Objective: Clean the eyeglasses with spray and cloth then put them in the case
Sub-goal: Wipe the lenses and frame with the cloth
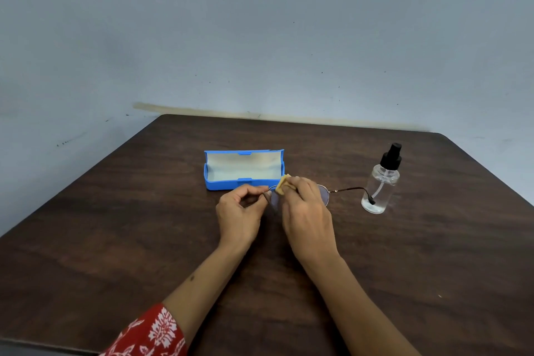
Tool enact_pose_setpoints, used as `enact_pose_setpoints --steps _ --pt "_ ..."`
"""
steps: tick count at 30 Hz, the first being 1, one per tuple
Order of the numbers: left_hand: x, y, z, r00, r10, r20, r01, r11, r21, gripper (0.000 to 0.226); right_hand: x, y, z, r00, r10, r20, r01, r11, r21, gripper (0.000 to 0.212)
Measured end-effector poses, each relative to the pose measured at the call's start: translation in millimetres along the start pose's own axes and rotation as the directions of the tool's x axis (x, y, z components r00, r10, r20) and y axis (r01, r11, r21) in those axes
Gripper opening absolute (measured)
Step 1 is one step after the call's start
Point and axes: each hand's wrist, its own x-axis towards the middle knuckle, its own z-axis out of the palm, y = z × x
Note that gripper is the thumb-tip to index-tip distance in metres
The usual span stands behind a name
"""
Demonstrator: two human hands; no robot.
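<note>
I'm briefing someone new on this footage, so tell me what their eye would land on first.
First, the two hands at the table's middle: the left hand pinches the eyeglasses while the right hand presses a yellow cloth onto a lens. Just behind them the bright blue case lies open and empty. To the right stands a clear spray bottle with a black top.

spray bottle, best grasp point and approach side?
Grip the spray bottle round its clear cylindrical body, below the black pump head, probably coming in from the right. It stands upright, and the eyeglasses temple tip overlaps its left side in this view, while the right side is bare table.
</note>
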Motion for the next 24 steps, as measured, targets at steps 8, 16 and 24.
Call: enact_pose_setpoints --steps 8,16,24 --pt "0.8 -1.4 0.3 1.0 -0.005 -0.008 0.005 1.0 0.019 0.021 -3.8 -3.7 -0.9 0.995 -0.047 0.083 0.044 0.999 0.031 0.018" --pt "0.4 -2.2 -0.1 1.0 0.004 0.001 -0.004 1.0 0.009 0.024 -0.6 0.5 2.3 1.0 -0.021 0.022 0.021 1.0 -0.022 0.023" --pt "2.6 -4.5 -1.9 1.0 -0.001 -0.013 0.001 0.999 0.045 0.023 -3.3 -1.9 0.6 0.994 -0.071 0.086 0.071 0.997 0.009 0.017"
